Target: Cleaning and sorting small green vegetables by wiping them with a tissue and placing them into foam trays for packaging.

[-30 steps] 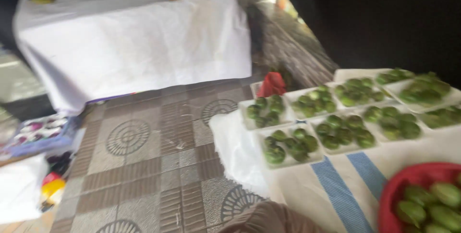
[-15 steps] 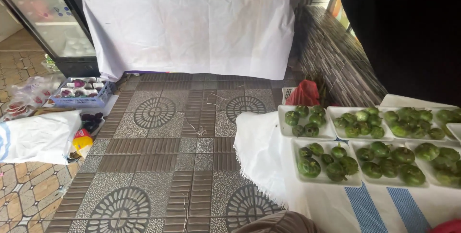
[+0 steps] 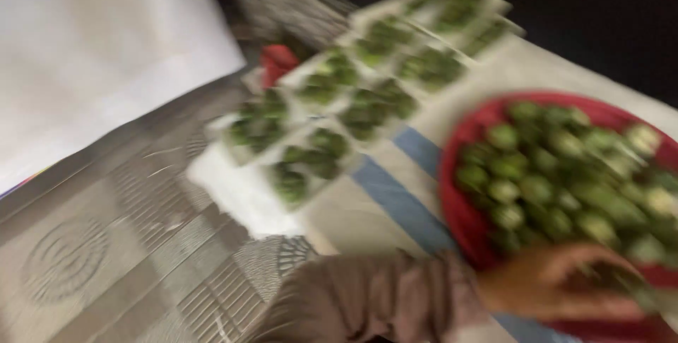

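The picture is heavily blurred. My left hand [image 3: 558, 288] reaches out of a brown sleeve [image 3: 374, 300] at the bottom edge. It lies over the near rim of a red basin [image 3: 452, 202] heaped with small green fruits [image 3: 565, 173]. The fingers curve down among the fruits at the near side, and the blur hides whether they hold one. My right hand is out of view.
Several white trays of green fruits [image 3: 339, 103] lie in rows on a white cloth with blue stripes [image 3: 402, 202], left of the basin. A red bag [image 3: 279, 60] sits behind them. A white-draped table [image 3: 92, 53] and patterned floor tiles [image 3: 106, 244] are at the left.
The view has swung right and down, from the floor and draped table to the trays and the red basin. My left hand and its brown sleeve have come into view at the basin.
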